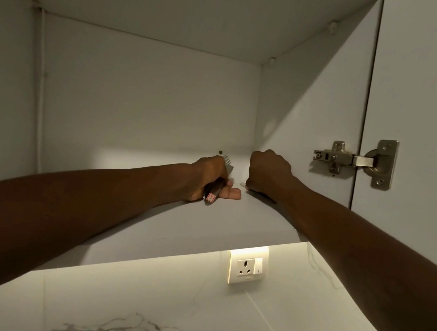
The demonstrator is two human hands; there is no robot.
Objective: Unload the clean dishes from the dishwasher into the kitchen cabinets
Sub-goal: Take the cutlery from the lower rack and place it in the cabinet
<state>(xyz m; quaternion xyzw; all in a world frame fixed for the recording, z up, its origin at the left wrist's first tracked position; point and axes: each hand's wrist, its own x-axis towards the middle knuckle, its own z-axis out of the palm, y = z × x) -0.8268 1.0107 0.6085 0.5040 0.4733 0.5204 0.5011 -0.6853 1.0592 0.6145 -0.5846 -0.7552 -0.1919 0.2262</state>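
White cabinet (139, 82) walls fill most of my view, with its door (436, 84) swung open on the right so I can reach inside. Below it a lit marble wall (161, 312) runs down out of frame. I cannot see the dishwasher or any counter from here.

Both my forearms lie across the bottom shelf (174, 224), because I am reaching up and deep toward the back corner, where I judge the load is meant to go.

My left hand (207, 177) is clenched around a bundle of cutlery (215, 190), kept together so that it can go down in one lot. One or two of its fingers (231, 193) lie stretched out flat on the shelf.

My right hand (267, 172) is curled knuckles-up just beside it, near the cabinet's right wall. A pale tip and a dark sliver show under it, but I cannot tell whether it is gripping something or only resting there.

On the door sits a metal hinge (354, 160), and a wall socket (247, 266) glows under the shelf.

Only the fork tines (228, 161) and a handle end with a small red sticker (210, 198) poke out of my fist. How many pieces I hold is hidden.
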